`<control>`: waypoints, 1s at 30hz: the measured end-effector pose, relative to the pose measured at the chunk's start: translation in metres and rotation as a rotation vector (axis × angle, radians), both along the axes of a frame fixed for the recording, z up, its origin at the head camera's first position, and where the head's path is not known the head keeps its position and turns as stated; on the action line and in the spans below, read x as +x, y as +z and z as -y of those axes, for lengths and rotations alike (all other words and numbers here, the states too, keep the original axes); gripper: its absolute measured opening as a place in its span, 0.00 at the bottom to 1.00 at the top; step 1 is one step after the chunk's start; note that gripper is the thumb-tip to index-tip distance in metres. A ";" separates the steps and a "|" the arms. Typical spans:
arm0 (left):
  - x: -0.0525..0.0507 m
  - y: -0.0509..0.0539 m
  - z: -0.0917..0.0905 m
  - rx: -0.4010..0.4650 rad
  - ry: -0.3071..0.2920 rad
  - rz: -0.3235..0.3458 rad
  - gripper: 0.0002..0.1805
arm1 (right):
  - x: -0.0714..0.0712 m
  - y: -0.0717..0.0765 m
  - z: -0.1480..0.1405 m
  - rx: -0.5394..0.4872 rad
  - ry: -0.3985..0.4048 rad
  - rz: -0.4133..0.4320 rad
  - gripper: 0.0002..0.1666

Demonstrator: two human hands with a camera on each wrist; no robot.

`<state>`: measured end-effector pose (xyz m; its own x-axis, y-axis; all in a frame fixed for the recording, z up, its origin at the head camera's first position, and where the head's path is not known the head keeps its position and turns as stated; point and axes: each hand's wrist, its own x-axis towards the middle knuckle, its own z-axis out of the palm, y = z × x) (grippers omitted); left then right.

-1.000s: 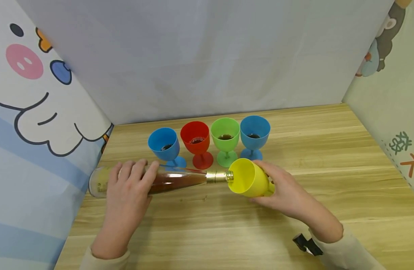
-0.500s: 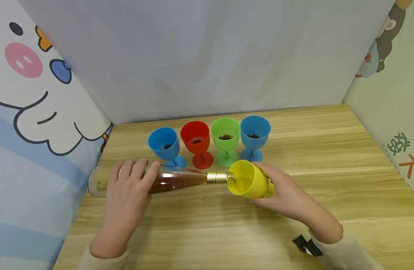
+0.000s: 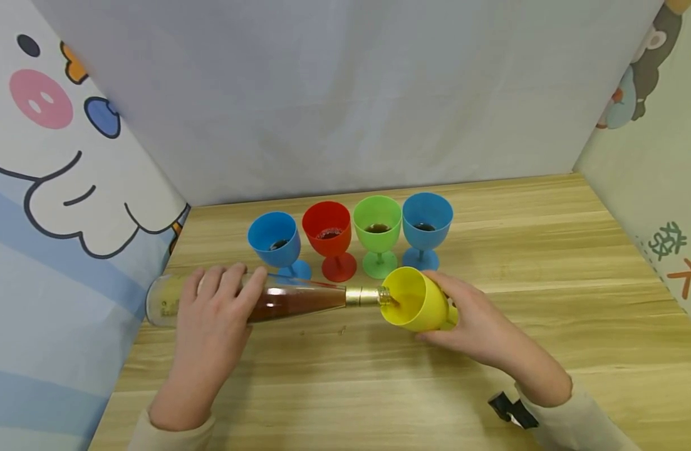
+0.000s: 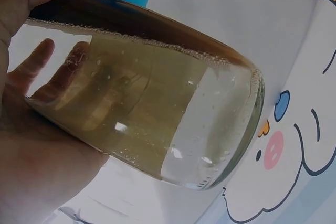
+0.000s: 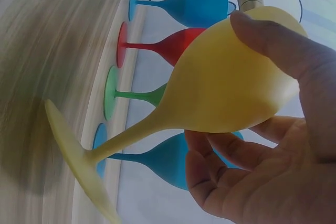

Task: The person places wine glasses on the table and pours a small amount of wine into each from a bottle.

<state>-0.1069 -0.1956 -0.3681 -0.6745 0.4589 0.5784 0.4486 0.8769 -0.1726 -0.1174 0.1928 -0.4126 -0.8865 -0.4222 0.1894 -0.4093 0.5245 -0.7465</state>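
My left hand (image 3: 212, 326) grips a clear glass bottle (image 3: 294, 302) of dark red-brown liquid from above, round its body. The bottle lies almost level, its gold-banded neck pointing right. In the left wrist view, liquid runs along one side of the bottle (image 4: 136, 93) and the base end looks drained. A yellow plastic goblet (image 3: 431, 308) is held tilted toward the bottle by my right hand (image 3: 480, 316), thumb and fingers round its bowl. The bottle's mouth sits at the goblet's rim, and a thin brown stream enters it. The right wrist view shows the goblet's foot (image 5: 79, 156) off the table.
Behind the hands stand a blue goblet (image 3: 274, 241), a red goblet (image 3: 327, 232), a green goblet (image 3: 377, 227) and another blue goblet (image 3: 426, 222) in a row, each with some dark liquid. Small drops (image 3: 342, 331) dot the wooden table (image 3: 345, 401). A pale wall (image 3: 351, 94) rises behind.
A brown stream now shows at the bottle's mouth, and the yellow goblet's inside has turned darker than one second ago. Both hands have kept nearly the same place.
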 end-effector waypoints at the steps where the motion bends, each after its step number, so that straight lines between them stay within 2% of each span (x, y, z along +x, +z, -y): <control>1: 0.000 0.000 0.000 -0.001 -0.001 0.000 0.38 | 0.000 0.000 0.000 -0.002 0.001 0.000 0.51; 21: 0.001 0.005 -0.001 -0.009 0.006 0.001 0.38 | 0.001 0.001 0.001 0.003 0.000 0.012 0.52; 30: 0.003 0.004 -0.003 -0.001 0.005 0.062 0.36 | 0.002 0.003 0.001 0.005 -0.006 0.006 0.52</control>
<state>-0.1040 -0.1927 -0.3641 -0.7114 0.4559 0.5349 0.4541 0.8790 -0.1453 -0.1157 0.1922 -0.4101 -0.8899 -0.4182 0.1821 -0.4021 0.5308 -0.7460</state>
